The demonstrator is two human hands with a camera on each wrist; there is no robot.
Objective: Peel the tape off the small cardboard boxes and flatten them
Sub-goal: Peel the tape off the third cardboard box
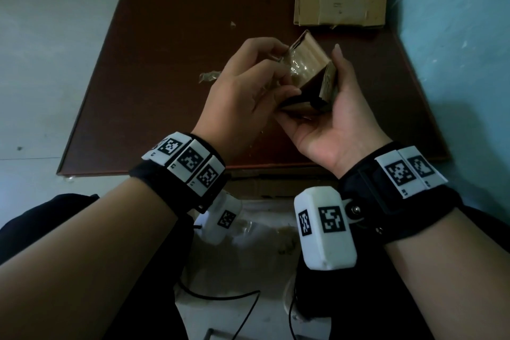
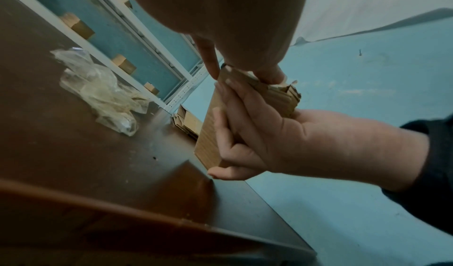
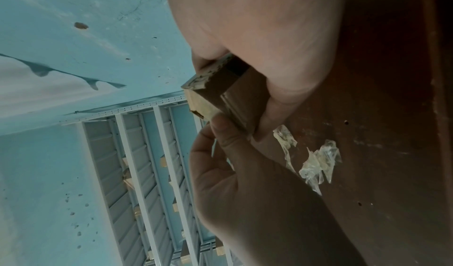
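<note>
A small cardboard box (image 1: 309,69) is held above the brown table (image 1: 165,36), its open end toward me. Wrinkled clear tape (image 1: 299,62) covers its upper face. My right hand (image 1: 339,85) cradles the box from the right and below, thumb up along the side and fingers wrapped round the far face (image 2: 228,127). My left hand (image 1: 278,69) is at the box's left edge, with its fingertips pinching the loose end of the tape and its thumb (image 3: 220,127) against the box's near corner. In the right wrist view the box (image 3: 215,96) shows torn tape residue on its edge.
A stack of flattened cardboard (image 1: 339,0) lies at the table's back right corner. Crumpled tape scraps (image 1: 209,76) (image 2: 98,88) lie on the table left of my hands. A blue wall (image 1: 455,36) stands close on the right. Metal shelving (image 3: 147,173) with small boxes stands beyond.
</note>
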